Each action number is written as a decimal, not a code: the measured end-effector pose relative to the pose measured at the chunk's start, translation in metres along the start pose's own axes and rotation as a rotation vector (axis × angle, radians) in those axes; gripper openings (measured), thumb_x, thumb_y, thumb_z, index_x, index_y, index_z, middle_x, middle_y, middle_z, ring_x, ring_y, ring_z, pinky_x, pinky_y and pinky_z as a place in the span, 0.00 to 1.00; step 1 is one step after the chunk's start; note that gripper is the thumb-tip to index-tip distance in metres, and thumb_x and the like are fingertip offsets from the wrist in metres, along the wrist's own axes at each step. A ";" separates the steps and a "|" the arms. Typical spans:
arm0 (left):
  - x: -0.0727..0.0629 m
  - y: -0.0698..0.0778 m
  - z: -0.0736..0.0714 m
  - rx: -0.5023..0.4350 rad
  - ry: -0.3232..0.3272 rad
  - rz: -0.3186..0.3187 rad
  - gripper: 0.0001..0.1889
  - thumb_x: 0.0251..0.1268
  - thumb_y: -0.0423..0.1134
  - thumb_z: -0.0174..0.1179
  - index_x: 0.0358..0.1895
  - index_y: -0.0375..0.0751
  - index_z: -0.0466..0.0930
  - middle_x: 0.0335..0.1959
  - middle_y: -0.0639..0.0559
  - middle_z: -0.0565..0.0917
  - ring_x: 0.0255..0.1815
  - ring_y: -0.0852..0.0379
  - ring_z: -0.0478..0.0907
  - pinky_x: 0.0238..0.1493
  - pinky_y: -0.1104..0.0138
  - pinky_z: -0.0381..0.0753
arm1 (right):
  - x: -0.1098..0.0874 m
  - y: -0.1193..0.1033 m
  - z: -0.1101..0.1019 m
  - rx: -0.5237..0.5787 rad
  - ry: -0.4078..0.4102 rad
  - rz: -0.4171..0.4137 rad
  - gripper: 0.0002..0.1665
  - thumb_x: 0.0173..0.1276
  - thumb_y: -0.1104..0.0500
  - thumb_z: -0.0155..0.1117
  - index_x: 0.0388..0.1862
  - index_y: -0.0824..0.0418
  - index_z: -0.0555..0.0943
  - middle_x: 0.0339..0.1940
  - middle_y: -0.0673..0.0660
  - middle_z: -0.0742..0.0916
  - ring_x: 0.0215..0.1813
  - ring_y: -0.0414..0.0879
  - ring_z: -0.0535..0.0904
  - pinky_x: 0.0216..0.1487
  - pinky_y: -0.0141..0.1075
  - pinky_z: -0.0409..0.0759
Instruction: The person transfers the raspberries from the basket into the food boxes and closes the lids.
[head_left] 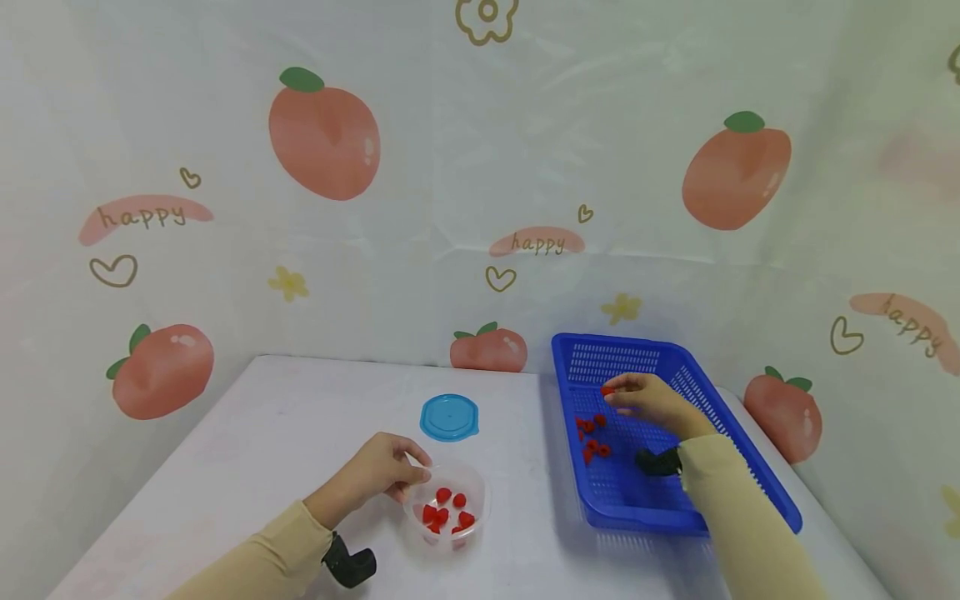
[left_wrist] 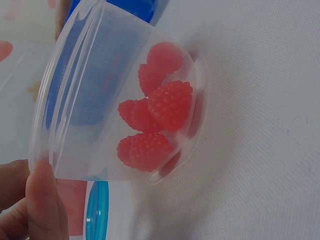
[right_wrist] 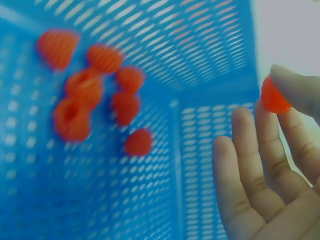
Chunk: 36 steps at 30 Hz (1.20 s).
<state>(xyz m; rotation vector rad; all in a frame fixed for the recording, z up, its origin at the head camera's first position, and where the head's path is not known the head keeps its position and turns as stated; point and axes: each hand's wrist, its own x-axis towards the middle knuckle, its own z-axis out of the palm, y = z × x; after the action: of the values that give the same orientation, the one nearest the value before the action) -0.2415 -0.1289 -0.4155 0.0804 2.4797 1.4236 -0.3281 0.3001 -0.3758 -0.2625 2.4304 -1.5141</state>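
Note:
My left hand pinches the rim of a clear plastic tub standing on the table. Several raspberries lie on the tub's bottom; the left wrist view shows them through its wall, with the thumb at the rim. Over the blue basket, my right hand pinches one raspberry between thumb and fingertips, the other fingers spread. Below it, several more raspberries lie in a loose group on the basket floor, near the basket's left side in the head view.
A round blue lid lies flat on the white table behind the tub. Behind the table hangs a white curtain printed with fruit. Dark camera mounts sit at both wrists. The basket's raised walls surround the right hand's area.

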 end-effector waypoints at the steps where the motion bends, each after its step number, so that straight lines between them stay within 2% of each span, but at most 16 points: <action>1: 0.000 0.000 0.000 0.000 0.000 0.000 0.11 0.54 0.39 0.71 0.39 0.39 0.84 0.16 0.49 0.77 0.12 0.59 0.72 0.22 0.71 0.80 | -0.001 -0.003 0.000 0.014 0.006 -0.009 0.24 0.68 0.59 0.64 0.56 0.74 0.72 0.44 0.50 0.83 0.48 0.43 0.80 0.58 0.45 0.80; 4: 0.000 0.000 0.000 0.007 0.003 0.002 0.11 0.55 0.39 0.71 0.39 0.39 0.84 0.16 0.49 0.77 0.12 0.59 0.72 0.22 0.71 0.80 | -0.003 -0.010 0.000 0.058 0.022 -0.033 0.27 0.68 0.59 0.64 0.59 0.74 0.71 0.46 0.50 0.82 0.48 0.38 0.80 0.59 0.41 0.80; 7: 0.000 0.002 0.000 0.011 0.006 0.003 0.11 0.55 0.39 0.71 0.39 0.39 0.84 0.16 0.48 0.78 0.12 0.59 0.72 0.22 0.71 0.80 | -0.008 -0.018 0.002 0.047 0.039 -0.061 0.28 0.69 0.57 0.64 0.60 0.74 0.71 0.50 0.55 0.81 0.49 0.38 0.80 0.59 0.42 0.79; 11: 0.000 0.003 -0.001 0.014 0.007 -0.003 0.11 0.55 0.39 0.71 0.39 0.40 0.84 0.17 0.48 0.78 0.12 0.59 0.72 0.22 0.71 0.80 | -0.017 -0.030 0.010 -0.018 0.055 -0.100 0.28 0.68 0.54 0.65 0.59 0.72 0.72 0.56 0.66 0.78 0.51 0.44 0.80 0.60 0.45 0.79; 13: 0.000 0.003 -0.001 0.016 0.007 -0.003 0.11 0.55 0.39 0.71 0.39 0.40 0.84 0.17 0.49 0.77 0.12 0.59 0.72 0.22 0.71 0.80 | -0.022 -0.035 0.015 -0.035 0.057 -0.119 0.28 0.67 0.54 0.65 0.58 0.71 0.73 0.58 0.68 0.78 0.53 0.47 0.80 0.59 0.45 0.79; 15: 0.000 0.003 -0.001 0.016 0.006 -0.001 0.11 0.55 0.39 0.71 0.39 0.39 0.84 0.16 0.49 0.77 0.12 0.59 0.73 0.22 0.71 0.80 | -0.027 -0.041 0.020 -0.047 0.055 -0.150 0.27 0.67 0.54 0.65 0.58 0.70 0.74 0.56 0.67 0.79 0.53 0.49 0.80 0.59 0.44 0.80; 19: 0.001 0.001 -0.001 0.009 0.002 0.008 0.11 0.55 0.39 0.71 0.39 0.39 0.84 0.16 0.49 0.77 0.12 0.59 0.73 0.23 0.71 0.81 | -0.035 -0.053 0.032 -0.048 0.060 -0.193 0.24 0.67 0.53 0.65 0.56 0.66 0.75 0.51 0.56 0.82 0.52 0.48 0.80 0.60 0.44 0.76; 21: 0.001 0.001 -0.001 0.007 0.002 0.010 0.11 0.55 0.39 0.71 0.39 0.39 0.84 0.16 0.49 0.77 0.12 0.59 0.73 0.22 0.71 0.80 | -0.039 -0.060 0.040 -0.022 0.056 -0.211 0.21 0.67 0.54 0.65 0.54 0.64 0.76 0.48 0.52 0.83 0.50 0.45 0.80 0.59 0.42 0.75; 24: 0.000 0.002 -0.001 0.007 0.004 0.002 0.11 0.55 0.38 0.71 0.39 0.39 0.84 0.16 0.49 0.77 0.12 0.59 0.73 0.22 0.71 0.80 | -0.045 -0.068 0.053 0.066 0.035 -0.238 0.17 0.68 0.56 0.65 0.51 0.62 0.76 0.44 0.49 0.84 0.48 0.45 0.81 0.55 0.37 0.78; 26: 0.000 0.002 0.000 0.006 0.003 -0.002 0.10 0.55 0.38 0.71 0.39 0.39 0.84 0.16 0.49 0.77 0.12 0.59 0.73 0.22 0.71 0.80 | -0.049 -0.072 0.063 0.118 0.017 -0.251 0.15 0.68 0.58 0.64 0.51 0.61 0.76 0.43 0.49 0.84 0.47 0.47 0.81 0.50 0.33 0.80; 30: 0.000 0.002 -0.001 0.005 -0.010 0.001 0.11 0.55 0.39 0.71 0.39 0.39 0.84 0.16 0.49 0.77 0.12 0.59 0.73 0.23 0.71 0.80 | -0.056 -0.077 0.082 0.194 -0.011 -0.267 0.13 0.68 0.59 0.64 0.49 0.59 0.77 0.44 0.54 0.83 0.45 0.49 0.80 0.44 0.32 0.81; 32: 0.000 0.001 -0.001 0.004 -0.016 0.007 0.11 0.55 0.39 0.71 0.39 0.39 0.84 0.16 0.49 0.77 0.12 0.59 0.72 0.23 0.71 0.80 | -0.060 -0.080 0.091 0.221 -0.017 -0.270 0.12 0.67 0.60 0.65 0.48 0.58 0.77 0.44 0.54 0.82 0.41 0.47 0.78 0.36 0.30 0.80; 36: 0.001 0.001 -0.001 0.007 -0.018 0.007 0.11 0.55 0.39 0.71 0.39 0.39 0.84 0.16 0.49 0.77 0.12 0.59 0.72 0.23 0.71 0.80 | -0.067 -0.086 0.106 0.287 -0.044 -0.291 0.11 0.67 0.61 0.64 0.47 0.56 0.77 0.42 0.51 0.82 0.41 0.41 0.77 0.37 0.26 0.79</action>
<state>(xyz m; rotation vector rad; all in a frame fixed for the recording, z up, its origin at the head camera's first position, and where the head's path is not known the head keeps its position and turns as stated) -0.2425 -0.1293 -0.4146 0.1028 2.4726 1.4110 -0.2298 0.1914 -0.3350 -0.6021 2.1754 -1.9303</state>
